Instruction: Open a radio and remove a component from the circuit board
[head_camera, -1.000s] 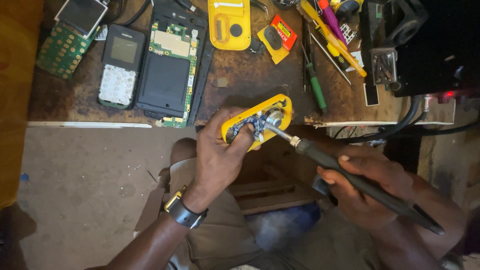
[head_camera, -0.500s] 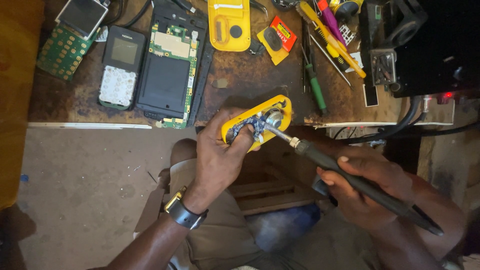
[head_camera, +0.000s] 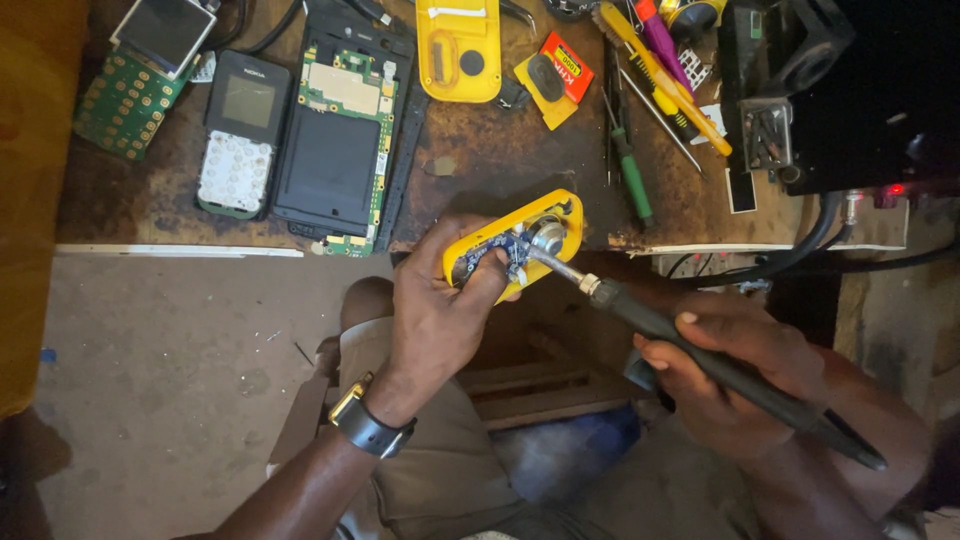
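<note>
The left hand (head_camera: 437, 312) has its fingers curled tight around a yellow phone shell (head_camera: 515, 243) with its circuit board showing, held just off the front edge of the workbench (head_camera: 480, 150). The right hand (head_camera: 735, 375) is wrapped around a black soldering iron (head_camera: 700, 345), fingers pressed together on the handle, tip touching the board. A stripped phone (head_camera: 335, 130) and a green-handled screwdriver (head_camera: 630, 175) lie on the bench.

The left hand (head_camera: 440, 320) rises from the lower middle, its forearm slanting up, wrist banded, fingers curled closed in a grip with the thumb pressed forward. The right hand (head_camera: 730, 370) comes in from the lower right, forearm low, fingers wrapped shut in a pen-like hold, index finger stretched along the top.
</note>
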